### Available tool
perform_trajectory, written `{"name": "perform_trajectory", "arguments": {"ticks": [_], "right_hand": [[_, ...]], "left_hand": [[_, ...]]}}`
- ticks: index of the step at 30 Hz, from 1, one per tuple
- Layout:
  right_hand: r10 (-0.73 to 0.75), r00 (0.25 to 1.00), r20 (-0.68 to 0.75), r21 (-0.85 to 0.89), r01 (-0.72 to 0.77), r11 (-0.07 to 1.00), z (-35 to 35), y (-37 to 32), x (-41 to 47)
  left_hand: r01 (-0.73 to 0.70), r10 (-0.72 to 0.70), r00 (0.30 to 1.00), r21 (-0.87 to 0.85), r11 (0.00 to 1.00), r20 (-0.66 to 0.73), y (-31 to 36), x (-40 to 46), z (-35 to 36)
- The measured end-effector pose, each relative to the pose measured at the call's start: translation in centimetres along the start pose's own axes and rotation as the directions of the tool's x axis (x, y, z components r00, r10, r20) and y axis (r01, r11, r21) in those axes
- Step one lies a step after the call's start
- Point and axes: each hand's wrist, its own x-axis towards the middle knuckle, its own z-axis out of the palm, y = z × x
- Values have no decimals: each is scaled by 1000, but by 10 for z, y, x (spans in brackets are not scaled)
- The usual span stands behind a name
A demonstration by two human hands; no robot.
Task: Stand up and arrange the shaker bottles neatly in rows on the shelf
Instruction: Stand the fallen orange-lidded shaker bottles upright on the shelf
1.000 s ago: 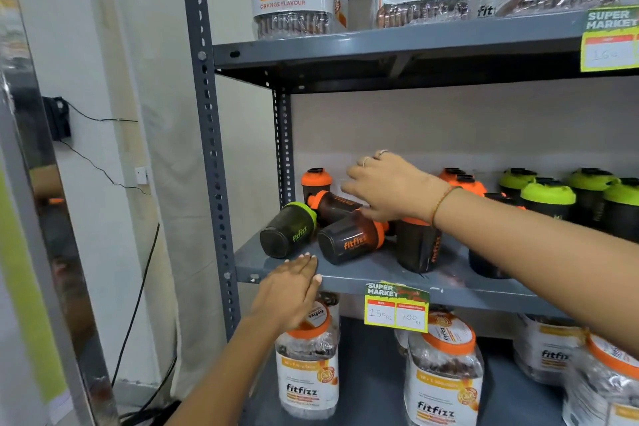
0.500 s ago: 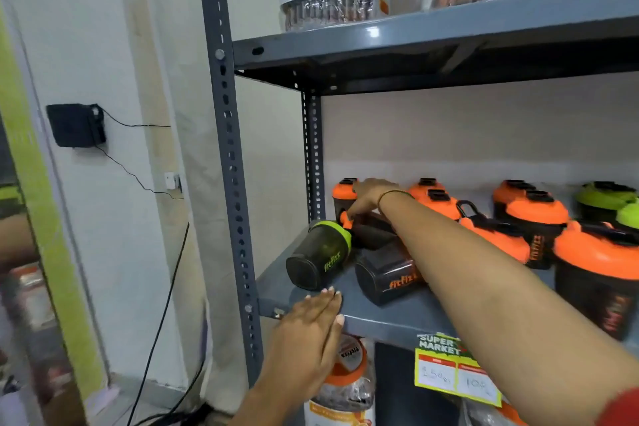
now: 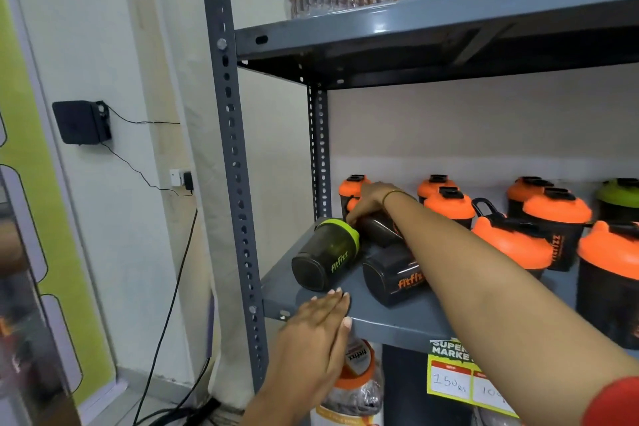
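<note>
Head view, close, facing shelf (image 3: 397, 320), angled down.

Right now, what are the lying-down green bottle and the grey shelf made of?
The green-lidded shaker bottle looks like smoky see-through plastic with a matte lime lid; light shows faintly through its dark wall. The shelf looks like painted metal: smooth grey gloss, thin folded edge, bolted to punched uprights. Neither is certain from looks alone.

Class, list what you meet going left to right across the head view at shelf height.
Black wall box → socket → shelf post → lying green-lid shaker → lying orange-print shaker → price tag.
</note>
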Motion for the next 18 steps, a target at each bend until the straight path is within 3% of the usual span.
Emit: {"name": "perform_trajectory", "arguments": {"ticks": [4, 8, 11, 18], "right_hand": [[48, 993, -110, 219, -23, 976, -14, 7, -12], [123, 967, -222, 480, -1, 877, -7, 18, -14], [164, 948, -275, 510, -1, 860, 2, 19, -14], [188, 960, -210, 489, -64, 870, 24, 17, -2]], "left_hand": [[23, -23, 1000, -6, 1000, 2, 2, -2, 1], [20, -19, 1000, 9, 1000, -12, 3, -4, 3], [20, -20, 1000, 13, 1000, -18, 2, -4, 3], [21, -20, 999, 6, 1000, -38, 0, -3, 6]]}}
